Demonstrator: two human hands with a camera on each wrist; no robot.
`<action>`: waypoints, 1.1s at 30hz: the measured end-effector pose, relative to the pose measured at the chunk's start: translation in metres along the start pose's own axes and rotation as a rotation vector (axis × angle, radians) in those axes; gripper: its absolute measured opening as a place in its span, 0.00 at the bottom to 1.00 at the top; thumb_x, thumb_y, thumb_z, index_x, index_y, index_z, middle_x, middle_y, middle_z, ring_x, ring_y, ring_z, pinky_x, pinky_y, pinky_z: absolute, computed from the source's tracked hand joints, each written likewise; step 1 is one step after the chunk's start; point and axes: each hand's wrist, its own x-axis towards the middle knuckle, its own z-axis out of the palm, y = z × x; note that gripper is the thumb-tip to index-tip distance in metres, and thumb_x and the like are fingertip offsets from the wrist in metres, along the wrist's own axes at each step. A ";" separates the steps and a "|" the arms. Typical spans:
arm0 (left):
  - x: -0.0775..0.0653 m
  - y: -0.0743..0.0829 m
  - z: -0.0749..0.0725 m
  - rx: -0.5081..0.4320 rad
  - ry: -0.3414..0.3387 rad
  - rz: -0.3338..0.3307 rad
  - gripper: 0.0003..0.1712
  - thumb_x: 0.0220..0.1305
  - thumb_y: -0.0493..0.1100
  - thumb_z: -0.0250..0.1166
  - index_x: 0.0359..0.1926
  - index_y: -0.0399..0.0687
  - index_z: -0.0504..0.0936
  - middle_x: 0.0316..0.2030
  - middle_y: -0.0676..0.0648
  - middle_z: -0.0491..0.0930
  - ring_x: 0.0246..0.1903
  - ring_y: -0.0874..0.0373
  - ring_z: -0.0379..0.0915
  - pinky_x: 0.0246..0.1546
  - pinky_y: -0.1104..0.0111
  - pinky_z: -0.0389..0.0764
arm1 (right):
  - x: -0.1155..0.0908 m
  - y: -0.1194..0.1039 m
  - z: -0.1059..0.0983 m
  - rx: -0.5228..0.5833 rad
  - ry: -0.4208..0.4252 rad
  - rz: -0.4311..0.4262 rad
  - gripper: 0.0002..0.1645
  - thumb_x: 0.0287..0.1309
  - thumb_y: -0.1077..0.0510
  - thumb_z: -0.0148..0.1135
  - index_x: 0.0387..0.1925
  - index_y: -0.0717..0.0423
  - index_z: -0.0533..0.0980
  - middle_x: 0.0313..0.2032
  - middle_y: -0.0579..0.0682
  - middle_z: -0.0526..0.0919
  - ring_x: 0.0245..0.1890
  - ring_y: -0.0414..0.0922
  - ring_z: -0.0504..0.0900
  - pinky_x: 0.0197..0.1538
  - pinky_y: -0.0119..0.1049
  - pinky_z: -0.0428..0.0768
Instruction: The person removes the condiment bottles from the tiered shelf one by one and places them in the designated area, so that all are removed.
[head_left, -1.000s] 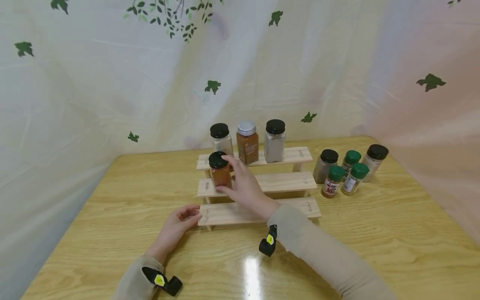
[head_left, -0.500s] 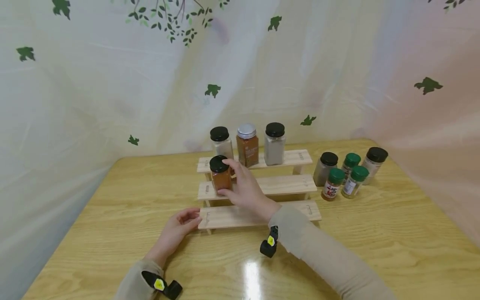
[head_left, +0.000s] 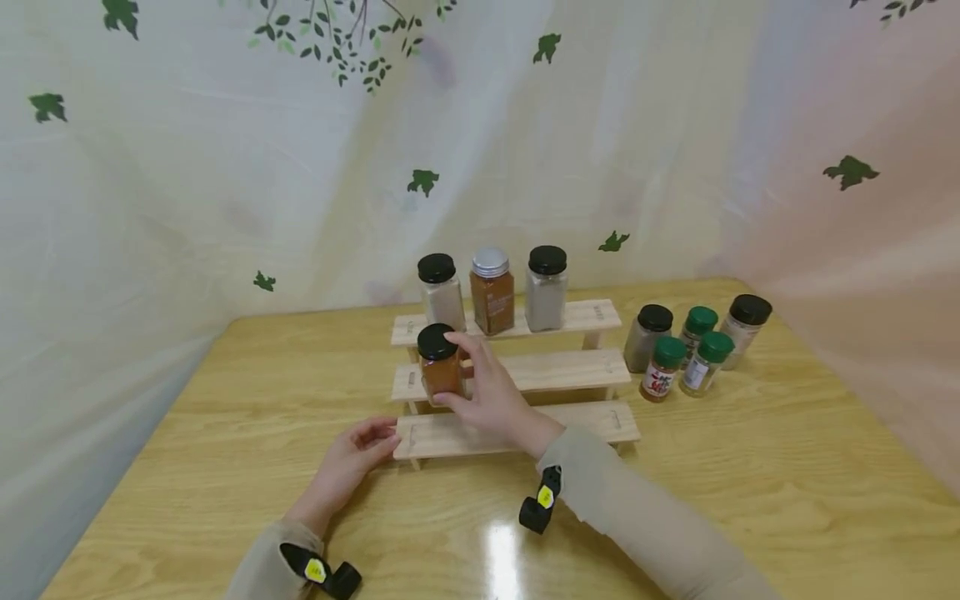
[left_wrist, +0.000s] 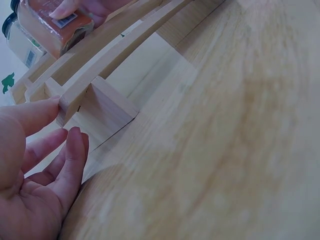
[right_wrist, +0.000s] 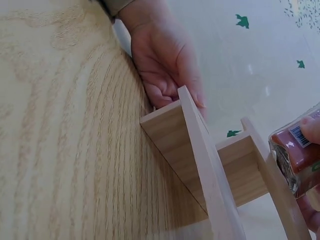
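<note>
My right hand (head_left: 495,396) grips a square spice jar (head_left: 441,377) with orange-brown contents and a black lid. The jar is upright at the left end of the three-step wooden rack (head_left: 585,421), its base overlapping the middle step's front edge in the head view. A barcode label shows on the jar (right_wrist: 300,135) in the right wrist view. At the lowest step's left end, my left hand (head_left: 352,458) holds the rack's corner, thumb (left_wrist: 42,112) against the board end and fingers curled just below. Three jars stand on the top step: black-lidded (head_left: 442,300), silver-lidded (head_left: 492,300) and black-lidded (head_left: 546,296).
Right of the rack, several more jars are grouped on the wooden table (head_left: 750,483): green-lidded ones (head_left: 660,375) in front and black-lidded ones (head_left: 647,346) at the sides. A pale curtain (head_left: 225,167) with a leaf print hangs behind the table.
The spice jar in my right hand has come slightly down and toward me, from over the middle step to its front edge. My left hand stays at the rack's corner.
</note>
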 end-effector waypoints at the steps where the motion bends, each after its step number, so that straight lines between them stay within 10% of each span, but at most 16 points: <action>1: 0.001 0.000 0.000 0.002 -0.002 -0.001 0.24 0.63 0.40 0.63 0.57 0.32 0.73 0.45 0.42 0.77 0.39 0.66 0.73 0.40 0.77 0.76 | -0.002 -0.001 -0.001 0.002 0.000 0.003 0.47 0.50 0.64 0.70 0.64 0.50 0.52 0.58 0.59 0.66 0.52 0.53 0.75 0.45 0.39 0.81; 17: 0.005 -0.002 0.002 -0.030 0.002 0.001 0.22 0.63 0.37 0.62 0.57 0.31 0.73 0.42 0.44 0.77 0.38 0.67 0.73 0.39 0.78 0.75 | -0.024 0.004 -0.024 0.083 0.030 -0.095 0.50 0.41 0.70 0.73 0.62 0.54 0.53 0.58 0.63 0.67 0.51 0.55 0.72 0.47 0.41 0.81; 33: 0.003 -0.003 0.000 -0.015 -0.005 -0.010 0.23 0.63 0.38 0.62 0.57 0.31 0.73 0.45 0.42 0.76 0.39 0.67 0.72 0.40 0.79 0.75 | -0.063 0.020 -0.072 -0.133 0.038 -0.167 0.50 0.35 0.71 0.75 0.56 0.57 0.54 0.50 0.60 0.71 0.48 0.56 0.76 0.42 0.43 0.80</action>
